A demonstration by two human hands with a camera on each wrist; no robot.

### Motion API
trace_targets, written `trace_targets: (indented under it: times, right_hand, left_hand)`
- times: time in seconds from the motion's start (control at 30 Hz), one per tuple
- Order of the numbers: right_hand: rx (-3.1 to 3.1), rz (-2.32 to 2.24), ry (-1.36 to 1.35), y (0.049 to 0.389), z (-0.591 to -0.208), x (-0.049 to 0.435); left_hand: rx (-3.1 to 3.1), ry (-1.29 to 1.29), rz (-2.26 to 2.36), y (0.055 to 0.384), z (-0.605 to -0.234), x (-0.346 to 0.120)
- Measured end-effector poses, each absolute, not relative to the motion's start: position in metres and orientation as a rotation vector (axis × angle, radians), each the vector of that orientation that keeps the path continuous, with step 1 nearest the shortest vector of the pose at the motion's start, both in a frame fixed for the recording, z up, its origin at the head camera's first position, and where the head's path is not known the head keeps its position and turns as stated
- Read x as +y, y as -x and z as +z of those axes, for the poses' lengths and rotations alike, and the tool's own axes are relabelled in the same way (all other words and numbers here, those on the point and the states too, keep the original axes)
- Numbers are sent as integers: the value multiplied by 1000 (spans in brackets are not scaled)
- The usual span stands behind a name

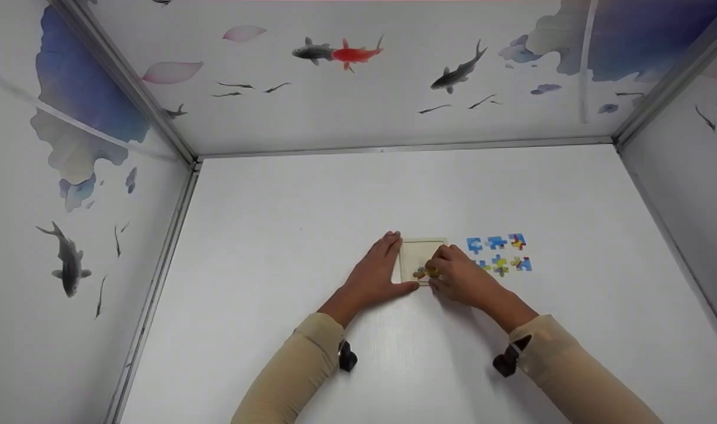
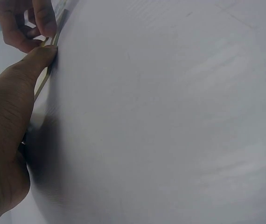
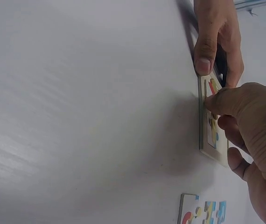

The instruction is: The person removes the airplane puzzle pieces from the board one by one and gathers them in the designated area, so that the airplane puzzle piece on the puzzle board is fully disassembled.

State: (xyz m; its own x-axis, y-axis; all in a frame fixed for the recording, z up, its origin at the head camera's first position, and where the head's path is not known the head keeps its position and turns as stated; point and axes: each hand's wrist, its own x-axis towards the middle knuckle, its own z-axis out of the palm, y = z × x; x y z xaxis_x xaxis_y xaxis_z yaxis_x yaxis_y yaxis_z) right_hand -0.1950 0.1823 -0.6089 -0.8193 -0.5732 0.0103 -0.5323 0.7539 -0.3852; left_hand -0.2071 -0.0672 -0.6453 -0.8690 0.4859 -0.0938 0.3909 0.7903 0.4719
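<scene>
A pale square puzzle tray [image 1: 417,253] lies on the white table, with a few colourful jigsaw pieces [image 1: 420,272] along its near side. My left hand [image 1: 375,268] braces the tray, extended fingers along the left edge and thumb at the near edge. Over the near right part, my right hand [image 1: 457,275] has its fingers curled and pinches a puzzle piece, mostly hidden by the fingertips. In the right wrist view, the right hand [image 3: 259,126] works close beside the left thumb, and printed pieces [image 3: 212,134] show inside the tray's rim [image 3: 201,126].
Loose jigsaw pieces [image 1: 500,265] in blue, yellow and red lie in two rows right of the tray, the nearest partly behind my right hand. Printed wall panels [image 1: 335,118] border the table [image 1: 264,235] at the back and sides.
</scene>
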Motion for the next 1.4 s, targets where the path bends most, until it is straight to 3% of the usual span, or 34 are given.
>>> trace_targets:
  times: [0.4,0.77,1.4]
  right_hand:
    - [2834,-553,864,193,-609,182]
    - [2924,-527,1191,194,-616,186]
    - [2964,-416,1193,194,-614,188]
  left_hand:
    - [2781,-705,646,207,-645,-68]
    - [2795,-696,630,207,-644,-67]
    - [2784,-701,642,207,-642,-67]
